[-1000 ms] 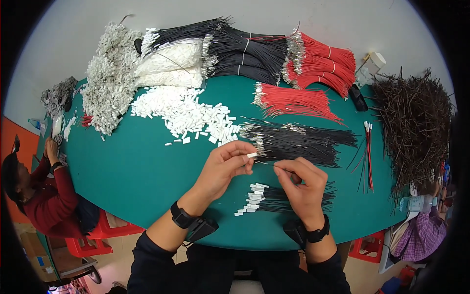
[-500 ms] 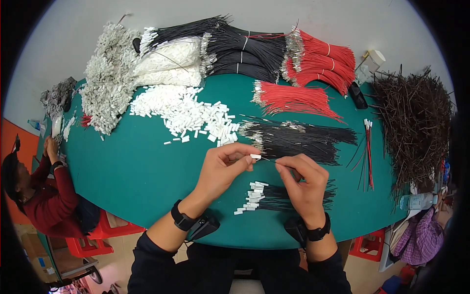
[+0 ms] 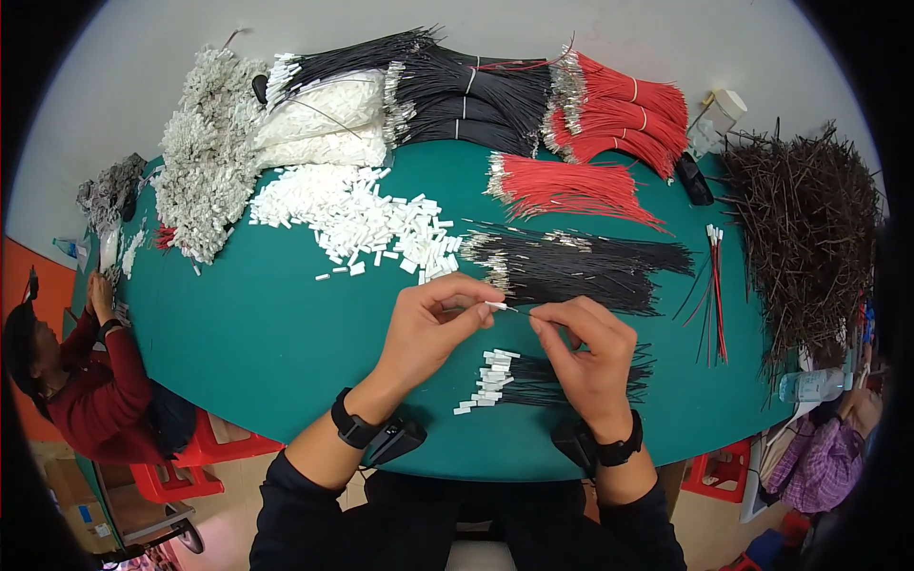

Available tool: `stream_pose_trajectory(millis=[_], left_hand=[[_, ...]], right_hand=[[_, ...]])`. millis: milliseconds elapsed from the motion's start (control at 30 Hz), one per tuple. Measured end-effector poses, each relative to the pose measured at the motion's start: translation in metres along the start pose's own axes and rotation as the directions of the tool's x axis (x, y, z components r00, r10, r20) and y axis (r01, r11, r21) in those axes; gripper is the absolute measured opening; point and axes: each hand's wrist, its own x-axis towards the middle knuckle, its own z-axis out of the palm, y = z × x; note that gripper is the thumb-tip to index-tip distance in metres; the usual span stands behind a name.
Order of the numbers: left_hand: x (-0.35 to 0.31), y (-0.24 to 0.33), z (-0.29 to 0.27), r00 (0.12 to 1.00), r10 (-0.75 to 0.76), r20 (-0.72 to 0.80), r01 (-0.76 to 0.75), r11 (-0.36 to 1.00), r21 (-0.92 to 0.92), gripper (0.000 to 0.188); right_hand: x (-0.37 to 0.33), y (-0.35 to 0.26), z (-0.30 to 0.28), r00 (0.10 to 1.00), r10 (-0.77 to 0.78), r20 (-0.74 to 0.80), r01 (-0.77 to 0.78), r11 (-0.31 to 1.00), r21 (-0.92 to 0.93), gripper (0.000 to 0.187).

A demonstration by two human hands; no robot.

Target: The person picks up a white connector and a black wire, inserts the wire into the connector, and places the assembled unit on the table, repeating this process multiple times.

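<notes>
My left hand (image 3: pixel 430 328) pinches a small white plastic connector housing (image 3: pixel 497 305) between thumb and forefinger. A thin black wire (image 3: pixel 517 311) runs from the housing to my right hand (image 3: pixel 595 352), whose thumb and forefinger are closed on it. How far the wire's end sits inside the housing is hidden. Just beyond my hands lies a wide bundle of loose black wires (image 3: pixel 590 271) with metal terminals on their left ends. Nearer to me, partly under my right hand, black wires with white housings (image 3: pixel 492 379) lie in a row.
Loose white housings (image 3: pixel 352 214) spread at the back left, beside bags of housings (image 3: pixel 328 114). Red wire bundles (image 3: pixel 571 186) and black ones (image 3: pixel 476 90) stand behind. At right are a few red and black wires (image 3: pixel 716 295) and a dark wire heap (image 3: pixel 800 247). Another person (image 3: pixel 95 381) sits left.
The white housing has turned slightly between my left fingers and shows a narrower side. My right fingers have shifted a little left along with the wire.
</notes>
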Motion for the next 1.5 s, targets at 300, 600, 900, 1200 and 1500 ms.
stream_pose_trajectory(millis=[300,600,900,1200,1500], left_hand=[[-0.001,0.000,0.001,0.999,0.035,0.036,-0.036,0.999,0.035,0.018],[-0.002,0.002,0.005,0.992,-0.108,0.064,0.112,0.991,-0.070,0.014],[-0.004,-0.001,0.012,0.988,-0.144,0.055,0.149,0.984,-0.093,0.013],[-0.002,-0.002,0.008,0.987,-0.149,0.060,0.156,0.979,-0.128,0.016],[-0.004,-0.001,0.005,0.993,-0.044,0.114,-0.010,0.899,0.438,0.015]], right_hand=[[-0.001,-0.001,-0.001,0.999,-0.044,-0.002,0.044,0.998,-0.044,0.015],[-0.003,0.003,0.001,0.999,0.016,0.037,-0.018,0.999,0.043,0.014],[-0.003,0.003,0.003,0.999,-0.010,0.040,0.010,1.000,0.013,0.013],[0.000,0.002,-0.008,0.993,0.019,0.117,-0.017,1.000,-0.018,0.013],[0.002,0.008,-0.024,0.928,-0.012,0.373,0.120,0.956,-0.267,0.012]])
